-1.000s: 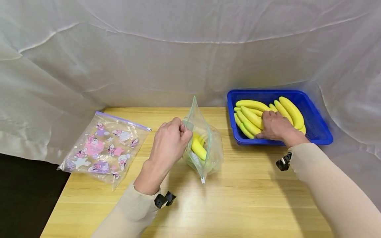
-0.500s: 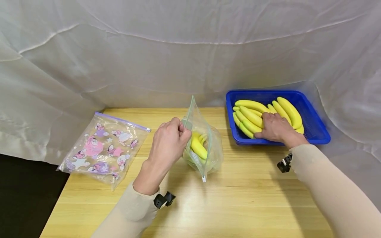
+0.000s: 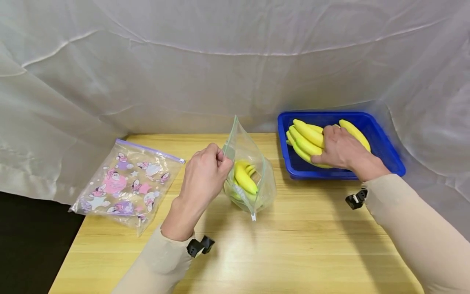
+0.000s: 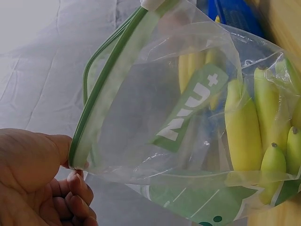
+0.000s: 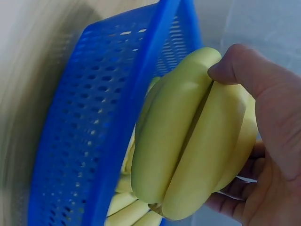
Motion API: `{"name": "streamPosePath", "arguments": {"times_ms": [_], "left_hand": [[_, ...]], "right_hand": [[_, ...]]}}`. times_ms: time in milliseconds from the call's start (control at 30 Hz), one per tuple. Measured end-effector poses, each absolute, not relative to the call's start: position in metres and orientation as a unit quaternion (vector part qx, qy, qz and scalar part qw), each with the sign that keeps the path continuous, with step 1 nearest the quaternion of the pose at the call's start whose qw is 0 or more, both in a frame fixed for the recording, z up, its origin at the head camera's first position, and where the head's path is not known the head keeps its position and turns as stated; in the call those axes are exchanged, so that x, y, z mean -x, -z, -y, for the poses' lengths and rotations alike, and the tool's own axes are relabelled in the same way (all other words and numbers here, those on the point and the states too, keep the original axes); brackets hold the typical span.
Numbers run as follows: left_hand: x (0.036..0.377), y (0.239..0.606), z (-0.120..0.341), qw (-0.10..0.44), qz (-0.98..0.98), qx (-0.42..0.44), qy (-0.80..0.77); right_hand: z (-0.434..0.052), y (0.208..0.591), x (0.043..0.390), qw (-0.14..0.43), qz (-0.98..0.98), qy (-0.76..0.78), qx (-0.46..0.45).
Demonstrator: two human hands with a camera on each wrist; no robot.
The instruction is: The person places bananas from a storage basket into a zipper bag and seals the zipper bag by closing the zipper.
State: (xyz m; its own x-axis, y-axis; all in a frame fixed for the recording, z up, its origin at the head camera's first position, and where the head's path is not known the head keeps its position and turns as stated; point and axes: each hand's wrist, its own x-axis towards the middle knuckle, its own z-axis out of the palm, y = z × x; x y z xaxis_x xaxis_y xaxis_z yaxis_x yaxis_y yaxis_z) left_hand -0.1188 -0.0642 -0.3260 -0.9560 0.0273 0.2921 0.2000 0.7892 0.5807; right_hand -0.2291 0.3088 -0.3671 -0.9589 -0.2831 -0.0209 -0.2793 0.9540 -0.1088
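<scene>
Head view: right hand (image 3: 339, 149) wraps banana bunch (image 3: 308, 141) over blue basket (image 3: 385, 157); left hand (image 3: 205, 175) pinches green zip rim of clear zip bag (image 3: 253, 179), bananas inside, upright on table (image 3: 293, 245). Best practice: keep mouth wide, feed bunch in tips first.

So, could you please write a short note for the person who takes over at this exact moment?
Left hand: pinches the green zip rim of the clear plastic zip bag and holds it open, upright on the light wooden table.
Right hand: grips a bunch of yellow bananas over the blue plastic basket; more bananas are in that basket.
Done: one yellow banana bunch is already inside the clear bag.
Left: the gripped bunch is not yet in any bag. The cartoon-printed zip bag lies flat at the left, untouched.
</scene>
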Motion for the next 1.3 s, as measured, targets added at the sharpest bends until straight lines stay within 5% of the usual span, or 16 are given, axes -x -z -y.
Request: {"name": "streamPosePath", "arguments": {"times_ms": [367, 933, 1300], "left_hand": [[0.119, 0.323, 0.06, 0.127, 0.935, 0.063, 0.325], [0.115, 0.319, 0.052, 0.135, 0.929, 0.08, 0.336], [0.113, 0.318, 0.048, 0.118, 0.92, 0.088, 0.362]], "right_hand": [[-0.286, 0.317, 0.2, -0.018, -0.983, 0.103, 0.152], [-0.216, 0.225, 0.107, -0.066, -0.973, 0.183, 0.127], [-0.191, 0.225, 0.09, 0.027, -0.976, 0.143, 0.161]]}}
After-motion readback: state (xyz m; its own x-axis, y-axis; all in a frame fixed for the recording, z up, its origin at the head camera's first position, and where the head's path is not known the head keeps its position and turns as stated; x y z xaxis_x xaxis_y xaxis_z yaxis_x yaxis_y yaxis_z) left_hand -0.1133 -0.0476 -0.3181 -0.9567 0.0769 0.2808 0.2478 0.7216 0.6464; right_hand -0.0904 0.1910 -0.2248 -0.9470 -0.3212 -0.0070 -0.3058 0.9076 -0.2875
